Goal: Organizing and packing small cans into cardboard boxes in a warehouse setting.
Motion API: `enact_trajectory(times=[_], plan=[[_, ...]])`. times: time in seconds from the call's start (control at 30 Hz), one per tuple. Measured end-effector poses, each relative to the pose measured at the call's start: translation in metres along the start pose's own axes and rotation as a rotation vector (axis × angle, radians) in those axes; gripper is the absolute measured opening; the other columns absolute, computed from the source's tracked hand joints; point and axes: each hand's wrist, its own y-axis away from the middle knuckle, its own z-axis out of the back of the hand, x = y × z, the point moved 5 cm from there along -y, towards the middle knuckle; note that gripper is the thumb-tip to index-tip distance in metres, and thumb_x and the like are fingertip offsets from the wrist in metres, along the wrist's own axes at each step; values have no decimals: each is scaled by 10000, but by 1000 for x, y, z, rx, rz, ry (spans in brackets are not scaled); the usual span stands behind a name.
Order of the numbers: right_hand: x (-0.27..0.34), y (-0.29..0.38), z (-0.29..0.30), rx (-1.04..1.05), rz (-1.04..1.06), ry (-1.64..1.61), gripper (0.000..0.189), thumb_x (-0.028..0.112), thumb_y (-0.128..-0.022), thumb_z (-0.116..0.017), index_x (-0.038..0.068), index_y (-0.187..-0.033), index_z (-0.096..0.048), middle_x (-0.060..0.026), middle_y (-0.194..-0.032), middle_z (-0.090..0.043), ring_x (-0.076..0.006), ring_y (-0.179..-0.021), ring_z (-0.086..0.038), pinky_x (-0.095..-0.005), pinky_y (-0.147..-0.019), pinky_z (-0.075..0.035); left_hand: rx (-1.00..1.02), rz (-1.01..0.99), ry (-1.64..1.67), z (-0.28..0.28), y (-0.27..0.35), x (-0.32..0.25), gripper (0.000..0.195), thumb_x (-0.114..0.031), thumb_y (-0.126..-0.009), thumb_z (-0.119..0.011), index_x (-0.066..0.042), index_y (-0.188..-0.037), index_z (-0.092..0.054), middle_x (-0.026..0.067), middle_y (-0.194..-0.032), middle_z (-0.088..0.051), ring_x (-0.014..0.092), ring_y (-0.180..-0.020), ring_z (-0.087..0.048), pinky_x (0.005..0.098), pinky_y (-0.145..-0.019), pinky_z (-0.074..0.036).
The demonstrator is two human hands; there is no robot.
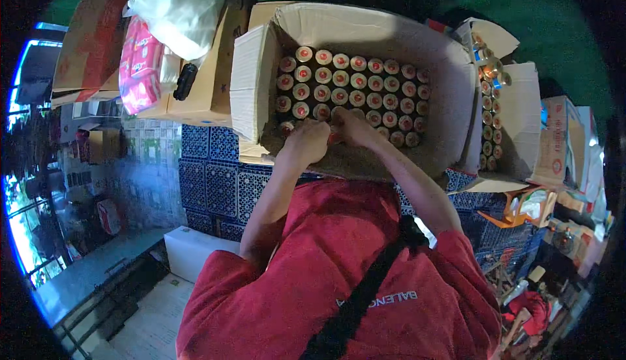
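Observation:
A large cardboard carton (371,22) stands open in front of me. Inside it are rows of upright cylindrical containers (358,81), their round pale tops marked with red centres. Both hands reach over the carton's near side and meet at the front rows. My left hand (305,144) is curled, its fingertips turned away from view. Close beside it, my right hand (356,127) bends its fingers down over the tops. A bit of red (335,136) shows between the hands; whether either hand grips it is hidden.
To the right, another open carton (513,115) holds several similar cylinders and gold-coloured pieces. On a closed carton (220,76) at left lie a pink tissue pack (142,61), a white plastic bag (178,10) and a black object (185,81). Blue patterned plastic panels (221,184) lie below; an orange basket (518,209) sits right.

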Motion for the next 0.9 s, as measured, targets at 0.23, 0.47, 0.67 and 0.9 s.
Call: enact_trajectory(times=[0.23,0.47,0.67,0.9], plan=[[-19,-16,-30,0,100,-20,565,363,-709,-772,9,-1072,-523,-214,-1004,-646,-383,-961,-626,-488,-788,-492,-14,-80,-45,-6,-4,2,187,-60,-810,-523,17,-903,-666,252,-983,-666,389,-965,-642,474,-889,-491],[-49,-21,-49,160,44,-212,552,319,-738,-744,13,-1143,-527,-220,-1063,-652,-370,-980,-635,-445,-810,-494,-85,-139,-128,-7,-10,0,162,-63,-788,-562,5,-855,-693,220,-895,-693,355,-919,-673,453,-828,-519],[-54,-20,-47,216,48,-456,528,259,-767,-716,22,-1196,-518,-221,-1066,-651,-374,-984,-634,-442,-819,-499,106,-70,-98,6,-10,-7,225,-54,-816,-526,48,-993,-620,247,-1066,-651,401,-1056,-614,474,-911,-493],[-28,12,-11,117,173,98,447,389,-971,-486,49,-1259,-527,-151,-1159,-632,-283,-1018,-627,-391,-820,-509,-58,-54,-121,26,-14,-25,245,-63,-798,-558,31,-1020,-603,240,-1031,-657,391,-1025,-627,486,-876,-502]])
